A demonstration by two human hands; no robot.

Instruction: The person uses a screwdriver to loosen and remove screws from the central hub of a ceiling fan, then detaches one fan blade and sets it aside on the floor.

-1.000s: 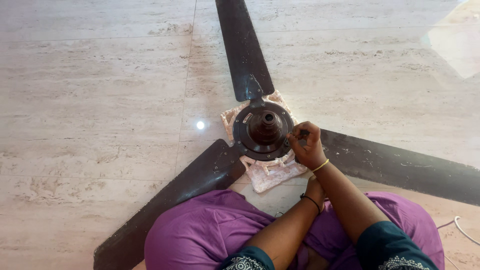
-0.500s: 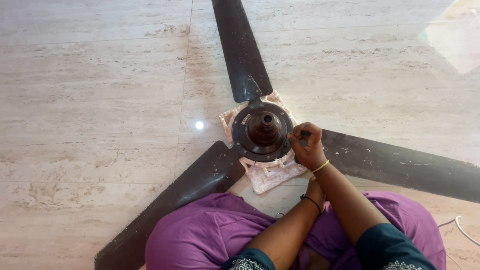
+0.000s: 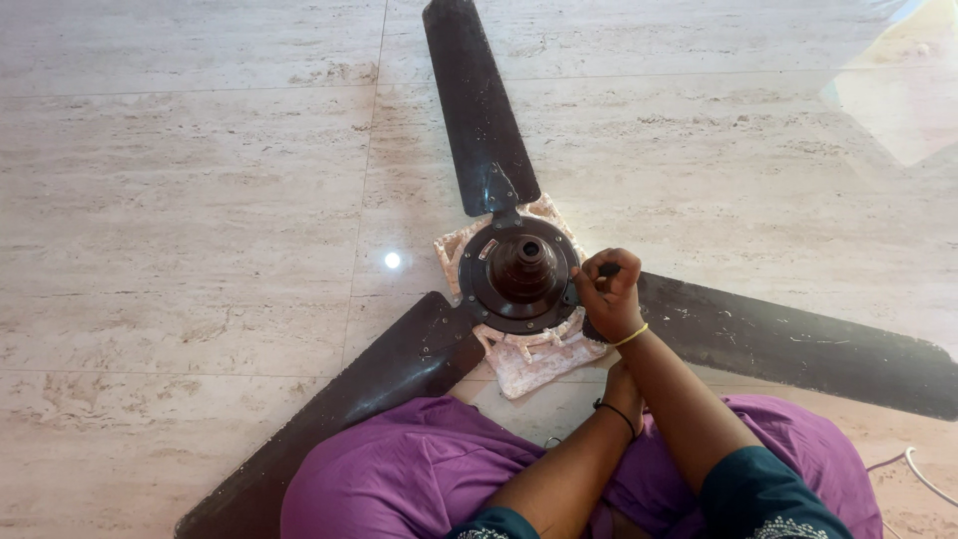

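Observation:
A dark brown ceiling fan lies flat on the floor, its round motor hub (image 3: 519,271) resting on a pale patterned cloth (image 3: 534,361). Three blades spread out: one far (image 3: 469,100), one right (image 3: 798,344), one near left (image 3: 349,409). My right hand (image 3: 611,297), with a yellow bangle, is closed around a small dark tool (image 3: 607,269) at the hub's right edge, where the right blade joins. My left hand (image 3: 621,384), wearing a black wrist band, is mostly hidden under my right forearm beside the cloth; its fingers do not show.
Pale marble floor tiles (image 3: 180,200) surround the fan. My purple-clad legs (image 3: 419,469) sit against the near blades. A white cord (image 3: 923,469) lies at the bottom right. Bright sun falls on the floor at top right (image 3: 898,100).
The view has shifted slightly, so the fan sits lower and further left in frame. My right hand stays at the hub's right edge with only small finger movement.

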